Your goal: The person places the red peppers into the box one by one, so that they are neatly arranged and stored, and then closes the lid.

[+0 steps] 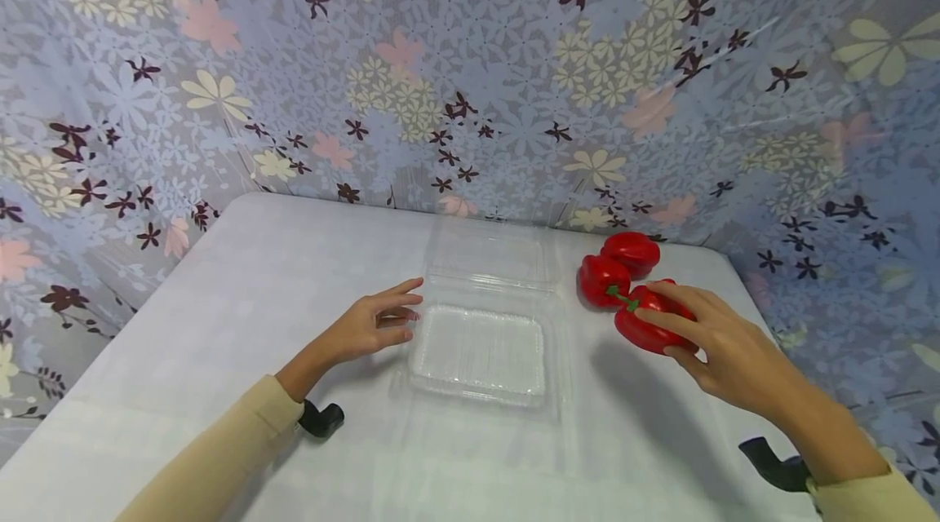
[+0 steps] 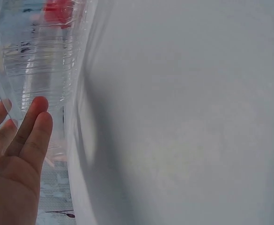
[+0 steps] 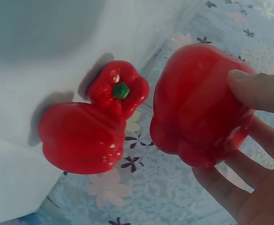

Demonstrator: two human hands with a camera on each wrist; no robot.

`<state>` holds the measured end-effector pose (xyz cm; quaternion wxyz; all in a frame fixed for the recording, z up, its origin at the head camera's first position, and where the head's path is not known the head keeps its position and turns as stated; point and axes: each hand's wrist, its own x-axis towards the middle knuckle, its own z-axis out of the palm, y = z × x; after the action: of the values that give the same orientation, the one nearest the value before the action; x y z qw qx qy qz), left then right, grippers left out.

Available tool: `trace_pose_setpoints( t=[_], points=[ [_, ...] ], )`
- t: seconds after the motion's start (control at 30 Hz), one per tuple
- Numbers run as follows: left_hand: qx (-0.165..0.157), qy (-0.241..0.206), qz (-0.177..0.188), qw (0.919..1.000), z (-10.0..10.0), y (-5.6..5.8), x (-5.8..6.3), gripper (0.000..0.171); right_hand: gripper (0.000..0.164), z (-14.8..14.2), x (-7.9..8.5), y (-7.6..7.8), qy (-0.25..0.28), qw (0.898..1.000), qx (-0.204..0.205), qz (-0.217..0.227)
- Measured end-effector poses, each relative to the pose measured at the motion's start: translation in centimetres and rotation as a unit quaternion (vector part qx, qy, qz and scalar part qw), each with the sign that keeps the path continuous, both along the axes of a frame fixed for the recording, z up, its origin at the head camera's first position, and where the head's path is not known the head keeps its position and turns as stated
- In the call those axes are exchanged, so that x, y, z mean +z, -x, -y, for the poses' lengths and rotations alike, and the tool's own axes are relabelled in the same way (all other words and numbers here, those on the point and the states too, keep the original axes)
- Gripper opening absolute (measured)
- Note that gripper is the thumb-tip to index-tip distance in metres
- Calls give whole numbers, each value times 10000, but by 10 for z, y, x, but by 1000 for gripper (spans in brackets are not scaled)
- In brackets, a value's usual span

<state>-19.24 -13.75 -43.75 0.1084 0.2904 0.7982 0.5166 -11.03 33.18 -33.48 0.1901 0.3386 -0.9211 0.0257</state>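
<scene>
My right hand (image 1: 723,342) grips a red bell pepper (image 1: 649,326) with a green stem, thumb on one side and fingers on the other. The pepper looks raised, with a shadow on the cloth below. Two more red bell peppers lie behind it: one with its green stem showing (image 3: 119,89) and one on its side (image 3: 83,138). My left hand (image 1: 374,322) is beside the left edge of a clear plastic container (image 1: 477,355), fingers extended and slightly spread. In the left wrist view, those fingers overlap the container wall (image 2: 45,70); whether they touch it I cannot tell.
The container's clear lid (image 1: 488,257) lies folded back toward the wall. A white cloth covers the table (image 1: 294,261). Flower-patterned fabric (image 1: 477,81) rises behind it and at both sides. Black curved pieces (image 1: 321,420) show under each wrist.
</scene>
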Motion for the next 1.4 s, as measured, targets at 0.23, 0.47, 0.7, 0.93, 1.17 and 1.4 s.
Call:
trace_pose_setpoints(
  t=[0.23,0.47,0.7,0.93,1.17,1.4],
  points=[
    [-83,-61,54,9999,-3,1,1,57,74,4,14,8,-75,9997,221,-75],
    [4,-12,4,10000,1,0,1,56,72,16,26,23,-58,9995,308,-41],
    [24,11,-121,9999,1,-1,-1,54,66,28,29,32,-83,9994,306,120],
    [14,77,-148,9999,-1,-2,-1,55,64,37,29,41,23,9987,451,242],
    [-27,8,-125,9999,0,0,-1,55,61,57,30,49,-153,9970,438,616],
    [-10,-34,-45,10000,0,1,-3,56,61,77,26,55,-347,9932,566,961]
  ],
)
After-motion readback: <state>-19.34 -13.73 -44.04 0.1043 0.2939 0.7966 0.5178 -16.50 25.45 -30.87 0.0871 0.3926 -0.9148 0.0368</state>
